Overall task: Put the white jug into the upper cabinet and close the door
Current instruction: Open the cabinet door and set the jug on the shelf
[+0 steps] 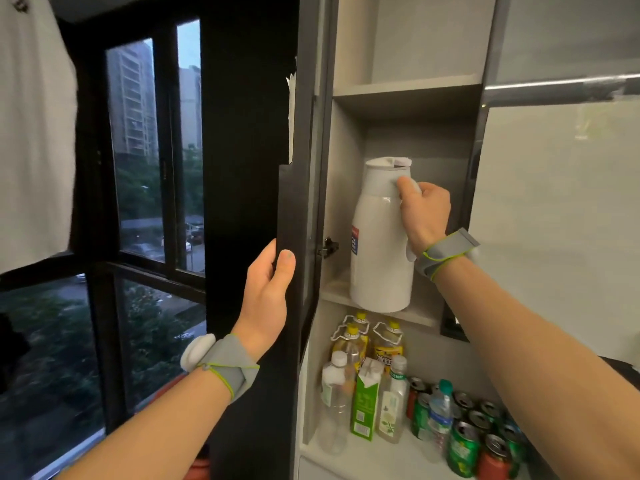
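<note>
The white jug [379, 244] is tall, with a grey lid band and a red and blue label. It stands upright at the front edge of the upper cabinet's lower shelf [332, 294]. My right hand [424, 213] is closed around its handle on the right side. The dark cabinet door [298, 168] stands open to the left of the jug, seen nearly edge-on. My left hand [268, 299] grips the door's lower edge, thumb on the near face.
An open niche under the cabinet holds several bottles [391, 400], a green carton [365, 400] and several drink cans [464, 445]. A higher shelf [408, 86] sits above the jug. A dark-framed window [156, 150] fills the left. A pale wall panel [561, 209] is on the right.
</note>
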Motion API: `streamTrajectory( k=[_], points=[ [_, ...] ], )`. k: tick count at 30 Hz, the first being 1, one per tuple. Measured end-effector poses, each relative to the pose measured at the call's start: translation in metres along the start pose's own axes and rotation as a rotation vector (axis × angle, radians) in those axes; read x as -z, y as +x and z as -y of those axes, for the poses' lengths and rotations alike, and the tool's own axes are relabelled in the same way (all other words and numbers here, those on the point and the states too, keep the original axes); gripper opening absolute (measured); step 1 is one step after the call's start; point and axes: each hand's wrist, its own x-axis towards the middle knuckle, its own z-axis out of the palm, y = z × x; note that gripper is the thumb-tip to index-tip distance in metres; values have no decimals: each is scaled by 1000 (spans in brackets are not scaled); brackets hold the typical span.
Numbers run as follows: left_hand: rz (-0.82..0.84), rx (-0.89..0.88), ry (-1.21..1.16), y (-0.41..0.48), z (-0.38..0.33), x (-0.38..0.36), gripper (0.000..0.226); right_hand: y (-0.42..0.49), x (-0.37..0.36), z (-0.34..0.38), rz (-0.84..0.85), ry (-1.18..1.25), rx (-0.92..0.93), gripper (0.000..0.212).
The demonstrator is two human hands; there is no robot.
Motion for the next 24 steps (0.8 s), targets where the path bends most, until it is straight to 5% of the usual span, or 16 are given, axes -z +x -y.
streamTrajectory(
  k=[5, 12, 24],
  points=[
    [10, 42, 33, 1, 1, 1, 70, 23, -14, -19, -1, -15, -72, 41],
    [18, 31, -6, 4, 7, 1, 32, 48, -26, -44, 11, -72, -147, 50],
    [22, 35, -16, 5, 10, 3, 33, 83, -50, -66, 71, -175, -204, 43]
  ],
)
